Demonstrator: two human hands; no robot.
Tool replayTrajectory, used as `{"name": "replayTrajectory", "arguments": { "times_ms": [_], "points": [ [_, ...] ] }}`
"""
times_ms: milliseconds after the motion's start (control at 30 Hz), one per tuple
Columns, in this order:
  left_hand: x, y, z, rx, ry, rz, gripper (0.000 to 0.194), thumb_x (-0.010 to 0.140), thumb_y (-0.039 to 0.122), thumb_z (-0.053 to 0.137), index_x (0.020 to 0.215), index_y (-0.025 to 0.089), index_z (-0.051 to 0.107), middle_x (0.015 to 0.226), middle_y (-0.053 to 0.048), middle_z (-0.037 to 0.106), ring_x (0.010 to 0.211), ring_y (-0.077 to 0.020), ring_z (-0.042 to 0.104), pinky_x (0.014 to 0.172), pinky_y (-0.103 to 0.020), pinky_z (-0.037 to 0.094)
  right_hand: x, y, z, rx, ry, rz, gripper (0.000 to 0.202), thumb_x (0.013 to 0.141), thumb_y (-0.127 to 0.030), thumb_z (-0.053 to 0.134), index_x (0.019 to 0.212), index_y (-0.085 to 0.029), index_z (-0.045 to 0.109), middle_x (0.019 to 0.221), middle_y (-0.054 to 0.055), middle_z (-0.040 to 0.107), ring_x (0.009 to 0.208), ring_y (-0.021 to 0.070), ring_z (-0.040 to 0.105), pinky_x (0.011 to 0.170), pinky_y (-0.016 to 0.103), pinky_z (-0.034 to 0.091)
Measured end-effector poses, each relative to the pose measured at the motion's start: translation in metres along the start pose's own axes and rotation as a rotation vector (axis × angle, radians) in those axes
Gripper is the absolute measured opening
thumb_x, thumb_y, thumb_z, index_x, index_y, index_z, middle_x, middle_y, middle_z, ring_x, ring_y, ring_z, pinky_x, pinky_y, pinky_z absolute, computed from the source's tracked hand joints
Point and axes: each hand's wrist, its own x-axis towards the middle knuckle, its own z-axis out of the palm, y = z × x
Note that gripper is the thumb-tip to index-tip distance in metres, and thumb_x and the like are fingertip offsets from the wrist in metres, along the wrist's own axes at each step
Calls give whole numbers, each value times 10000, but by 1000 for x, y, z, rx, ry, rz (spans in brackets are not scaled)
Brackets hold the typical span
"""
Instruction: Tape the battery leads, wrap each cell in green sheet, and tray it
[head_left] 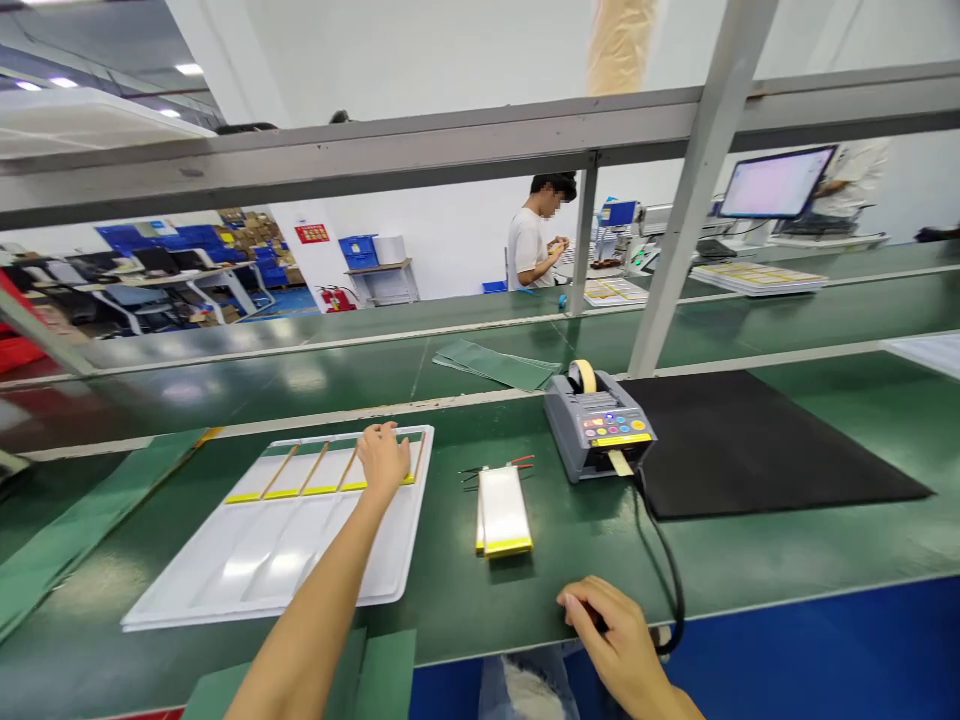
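Observation:
My left hand (384,460) reaches over the far right part of a white plastic tray (187,570), its fingers bent downward at a green strip (300,462); what the fingertips grip, if anything, is hidden. Yellow-edged pieces (321,490) with brown dividing lines stand in a row there. To the right of the tray lie two stacked white battery pouch cells (505,510) with yellow ends and red and black leads. Near the table's front edge rests my right hand (611,630), fingers curled in, with nothing seen in it.
A grey tape dispenser (600,430) shows a tape end, its black cable (667,560) running to the front edge. Beside it lies a black mat (765,440). Green sheets (495,362) lie behind. A metal frame post (679,190) rises beyond; a co-worker (532,240) stands across the bench.

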Motion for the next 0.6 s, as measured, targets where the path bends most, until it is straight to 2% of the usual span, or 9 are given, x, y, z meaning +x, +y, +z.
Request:
{"name": "replayTrajectory", "arguments": {
  "times_ms": [100,167,267,367,467,533,600],
  "points": [
    [-29,37,-12,-81,-80,211,297,895,341,517,1132,164,546,1140,-79,580,1019,-228,564,886,-454,451,23,8,-28,31,164,237,332,874,-422,462,723,-184,637,646,43,635,610,177,597,604,270,482],
    [-55,62,-18,-129,-148,324,285,913,352,459,1105,166,558,1088,-76,599,975,-216,578,873,-418,449,45,21,-52,-26,263,345,364,864,-467,454,800,-164,644,701,56,658,628,177,602,613,273,485],
    [-98,93,-23,-143,-219,389,381,900,392,417,1175,162,546,1158,-125,578,1082,-263,532,939,-389,396,78,45,-80,-95,335,444,433,850,-511,438,930,-134,637,754,76,675,628,179,602,599,282,473],
    [-129,113,-18,-124,-275,350,617,826,509,491,1313,133,450,1347,-201,452,1245,-354,398,1020,-453,304,104,58,-89,-147,293,478,434,809,-531,473,831,-142,663,686,61,669,571,176,590,557,277,437],
    [-142,122,-12,-111,-329,237,796,761,530,556,1390,96,336,1458,-284,252,1333,-443,232,1018,-524,269,118,52,-86,-235,251,460,314,767,-455,537,699,-171,650,589,32,622,512,167,540,493,257,355],
    [-143,124,-12,-120,-366,156,811,766,499,547,1413,87,285,1435,-317,266,1297,-471,287,962,-537,323,119,39,-82,-312,257,418,243,760,-391,547,647,-188,615,611,30,603,528,163,510,483,251,288],
    [-143,125,-13,-145,-401,97,801,773,477,532,1422,91,264,1333,-320,407,1203,-463,414,888,-527,382,116,21,-78,-372,260,340,208,768,-351,546,633,-196,580,681,35,597,608,170,509,505,254,252]
  ]
}}
